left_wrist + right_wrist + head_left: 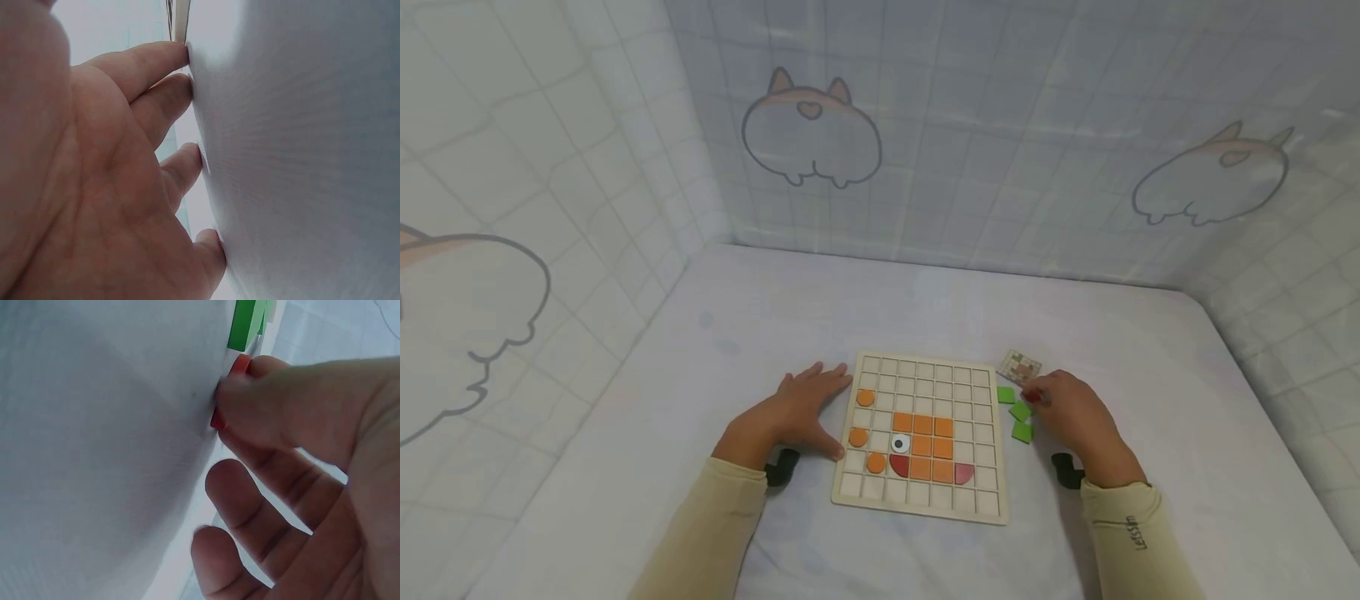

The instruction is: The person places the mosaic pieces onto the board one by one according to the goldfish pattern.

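My right hand (1072,417) pinches a small red piece (239,364) between thumb and index finger, just above or at the tabletop; its full shape is hidden by the fingers. Three green square tiles (1022,431) lie loose beside that hand. The wooden grid board (917,515) is in front of me. On it are several orange squares (922,425), a white eye tile (900,443), a red quarter-round piece (899,466), a pinkish-red one (964,473) and three orange discs (865,397). My left hand (805,408) spreads its fingers on the table, thumb and fingertips at the board's left edge.
A small card with a gridded picture (1019,366) lies past the board's upper right corner, near my right hand. White cloth covers the table (820,308). Curtains with cartoon animal prints (811,133) stand at the back and both sides.
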Demonstrator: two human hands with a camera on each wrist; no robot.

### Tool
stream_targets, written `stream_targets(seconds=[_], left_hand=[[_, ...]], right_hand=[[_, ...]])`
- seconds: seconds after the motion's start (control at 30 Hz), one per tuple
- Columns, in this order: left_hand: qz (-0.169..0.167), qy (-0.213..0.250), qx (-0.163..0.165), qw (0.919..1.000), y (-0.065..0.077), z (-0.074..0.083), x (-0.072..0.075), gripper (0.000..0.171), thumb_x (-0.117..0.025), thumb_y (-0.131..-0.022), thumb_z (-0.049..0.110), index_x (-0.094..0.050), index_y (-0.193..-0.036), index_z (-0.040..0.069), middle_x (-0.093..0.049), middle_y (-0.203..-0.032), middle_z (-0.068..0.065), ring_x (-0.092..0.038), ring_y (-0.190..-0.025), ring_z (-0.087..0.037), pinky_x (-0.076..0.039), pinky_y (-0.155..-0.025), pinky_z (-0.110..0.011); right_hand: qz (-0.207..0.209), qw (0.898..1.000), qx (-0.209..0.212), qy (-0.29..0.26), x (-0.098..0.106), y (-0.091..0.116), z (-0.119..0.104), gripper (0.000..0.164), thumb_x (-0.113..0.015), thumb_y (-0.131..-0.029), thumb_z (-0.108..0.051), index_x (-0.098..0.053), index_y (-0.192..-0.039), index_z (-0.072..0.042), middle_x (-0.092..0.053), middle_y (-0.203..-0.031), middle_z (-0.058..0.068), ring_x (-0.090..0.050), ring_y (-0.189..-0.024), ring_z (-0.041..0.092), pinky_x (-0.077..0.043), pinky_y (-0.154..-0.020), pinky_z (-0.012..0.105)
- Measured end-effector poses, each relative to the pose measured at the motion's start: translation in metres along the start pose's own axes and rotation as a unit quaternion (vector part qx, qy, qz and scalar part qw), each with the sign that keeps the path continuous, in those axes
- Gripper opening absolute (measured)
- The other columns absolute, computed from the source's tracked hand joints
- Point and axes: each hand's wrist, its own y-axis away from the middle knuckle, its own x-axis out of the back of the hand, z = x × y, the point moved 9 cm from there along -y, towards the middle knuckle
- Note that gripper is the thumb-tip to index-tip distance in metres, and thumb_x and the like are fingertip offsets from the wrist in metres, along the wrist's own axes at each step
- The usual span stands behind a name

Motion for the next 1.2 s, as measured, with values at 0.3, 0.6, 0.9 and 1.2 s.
stream_targets(seconds=[0.3, 0.6, 0.9, 1.2], left_hand=[[-0.001, 0.003, 0.003, 1.0000, 0.001, 0.000, 0.000, 0.114, -0.095, -0.064, 0.043, -0.035, -0.160, 0.024, -0.023, -0.170, 0.004, -0.006, -0.160, -0.029, -0.003, -0.127, -0.061], [-0.006, 0.005, 0.002, 1.0000, 0.004, 0.004, 0.003, 0.114, -0.094, -0.066, 0.042, -0.034, -0.160, 0.023, -0.022, -0.170, 0.003, -0.005, -0.160, -0.031, -0.003, -0.127, -0.061], [-0.001, 0.006, -0.006, 1.0000, 0.005, 0.004, 0.005, 0.113, -0.095, -0.066, 0.041, -0.035, -0.160, 0.020, -0.023, -0.170, 0.001, -0.007, -0.159, -0.032, -0.003, -0.126, -0.062], [0.000, 0.005, -0.011, 0.9999, 0.003, 0.004, 0.003, 0.113, -0.094, -0.065, 0.042, -0.036, -0.159, 0.020, -0.024, -0.170, 0.001, -0.007, -0.159, -0.033, -0.004, -0.127, -0.062]], right_hand=[[-0.013, 1.000, -0.011, -0.001, -0.001, 0.001, 0.001, 0.027, -0.066, -0.093, -0.004, -0.074, -0.119, -0.008, -0.067, -0.123, 0.019, -0.062, -0.117, 0.039, -0.052, -0.096, 0.056], [-0.021, 0.998, -0.057, 0.027, 0.002, 0.003, 0.009, 0.031, -0.066, -0.095, -0.013, -0.069, -0.122, 0.003, -0.068, -0.118, 0.023, -0.063, -0.102, 0.036, -0.054, -0.091, 0.055], [-0.052, 0.997, -0.064, -0.008, 0.002, 0.006, 0.014, 0.047, -0.068, -0.093, -0.017, -0.060, -0.135, 0.001, -0.060, -0.125, 0.028, -0.059, -0.109, 0.039, -0.053, -0.091, 0.056], [-0.069, 0.996, -0.058, -0.016, -0.006, 0.005, 0.012, 0.042, -0.066, -0.092, -0.010, -0.064, -0.133, -0.002, -0.064, -0.127, 0.025, -0.060, -0.111, 0.037, -0.053, -0.094, 0.055]])
